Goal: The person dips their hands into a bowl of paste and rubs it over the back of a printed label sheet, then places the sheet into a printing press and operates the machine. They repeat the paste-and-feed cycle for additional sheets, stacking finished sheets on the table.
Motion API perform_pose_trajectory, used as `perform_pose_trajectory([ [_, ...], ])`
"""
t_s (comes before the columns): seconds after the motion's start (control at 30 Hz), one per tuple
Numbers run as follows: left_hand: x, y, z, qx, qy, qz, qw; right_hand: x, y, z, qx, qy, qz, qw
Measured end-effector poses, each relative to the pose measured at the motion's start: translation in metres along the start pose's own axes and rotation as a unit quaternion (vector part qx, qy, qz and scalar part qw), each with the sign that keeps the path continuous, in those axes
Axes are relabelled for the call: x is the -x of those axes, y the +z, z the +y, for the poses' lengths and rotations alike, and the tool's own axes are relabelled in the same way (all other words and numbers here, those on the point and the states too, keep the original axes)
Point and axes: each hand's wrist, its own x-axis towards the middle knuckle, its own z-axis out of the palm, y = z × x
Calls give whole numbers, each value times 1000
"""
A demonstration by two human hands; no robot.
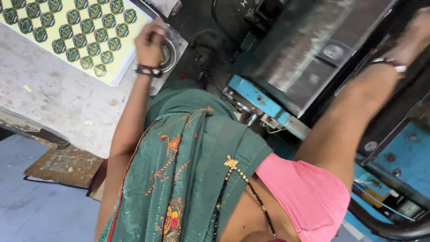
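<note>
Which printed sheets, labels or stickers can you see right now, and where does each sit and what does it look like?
Sheet of labels: top left on the pale table, a yellow rectangle with rows of round dark green badges; the left hand is at its right edge.
Round sticker: on the grey metal face of the machine, upper right, pale and circular, too blurred to tell more.
No screens or packages show.

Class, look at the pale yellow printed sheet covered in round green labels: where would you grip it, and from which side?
Grip the pale yellow printed sheet at its near right corner, beside the left hand and the small round metal bowl. It lies flat on the worn white table, so probably pinch the exposed edge there, coming from the table's right side.
</note>
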Motion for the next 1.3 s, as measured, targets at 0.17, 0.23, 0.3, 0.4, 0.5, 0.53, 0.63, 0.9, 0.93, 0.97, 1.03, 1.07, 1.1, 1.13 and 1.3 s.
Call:
perform_pose_trajectory([
  [0.17,-1,70,25,6,-66,-118,991,64,147,-91,118,-62,-43,990],
  [0.23,-13,92,24,2,-43,-138,990,139,184,-151,147,-104,-29,983],
  [0.3,-25,110,20,1,-5,-138,990,232,192,-217,110,-169,-57,978],
  [0.4,-43,130,6,64,-16,-76,995,348,166,-292,-38,-250,-233,939],
  [0.5,-62,111,-16,-133,-84,15,987,382,130,-329,-122,-334,-260,898],
  [0.53,-60,91,-20,-145,-49,36,988,382,119,-336,-138,-359,-254,887],
  [0.63,-50,-2,-44,-178,87,116,973,366,96,-345,-206,-294,-268,894],
  [0.9,40,-237,-54,119,2,349,930,389,78,-377,-259,-208,-316,889],
  [0.93,42,-239,-58,135,-13,379,915,392,79,-382,-265,-207,-327,883],
  [0.97,40,-237,-61,100,-24,399,911,395,80,-387,-268,-214,-337,877],
  [1.03,31,-225,-69,30,-47,436,898,399,81,-395,-275,-227,-356,864],
  [1.07,25,-220,-72,1,-45,452,891,399,82,-398,-286,-240,-352,858],
  [1.1,19,-214,-75,-28,-43,467,883,399,82,-401,-296,-253,-348,853],
  [1.13,14,-208,-75,-56,-41,481,874,399,82,-402,-306,-266,-343,847],
  [1.3,-1,-199,-72,-165,-189,469,847,391,84,-387,-306,-237,-334,860],
])
